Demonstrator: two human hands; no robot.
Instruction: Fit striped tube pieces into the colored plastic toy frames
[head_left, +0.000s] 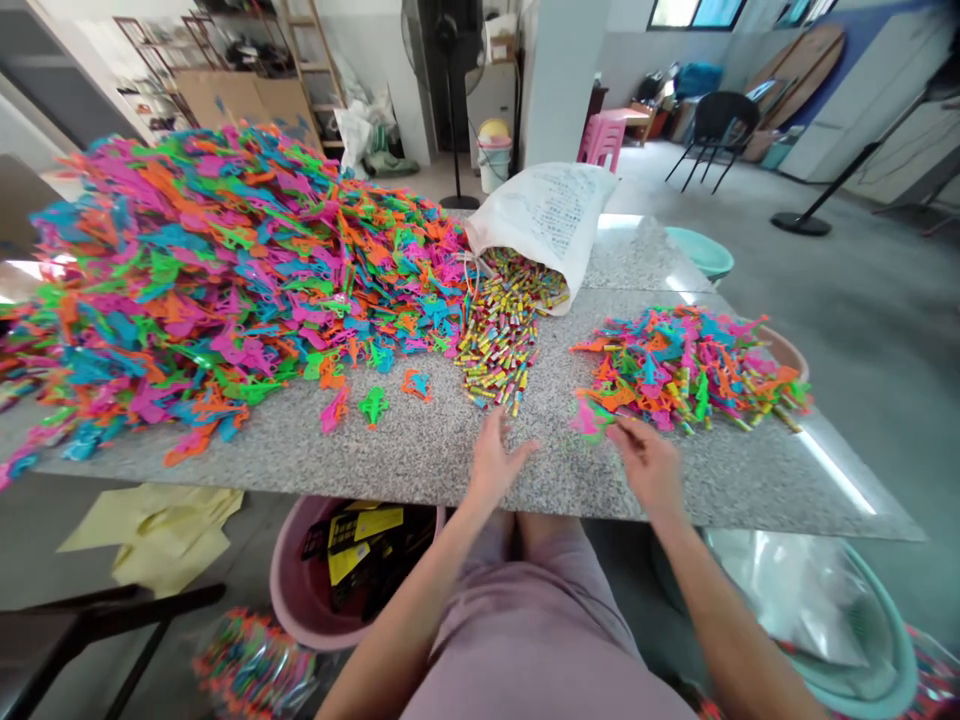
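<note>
My left hand is at the near edge of a heap of short yellow-and-red patterned tubes; its thumb stands apart from the fingers, and the fingertips reach the closest tubes. With finger and thumb pinched, my right hand holds a small pink-and-green plastic toy, blurred by motion. That toy is just left of a smaller pile of coloured plastic toys, where several tubes are mixed in. A white woven sack lies on its side, tubes spilling from its mouth.
A big mound of coloured plastic toys covers the left of the speckled stone table. Below the front edge are a pink tub with black-and-yellow packs and a green tub with clear bags. A stand fan stands behind.
</note>
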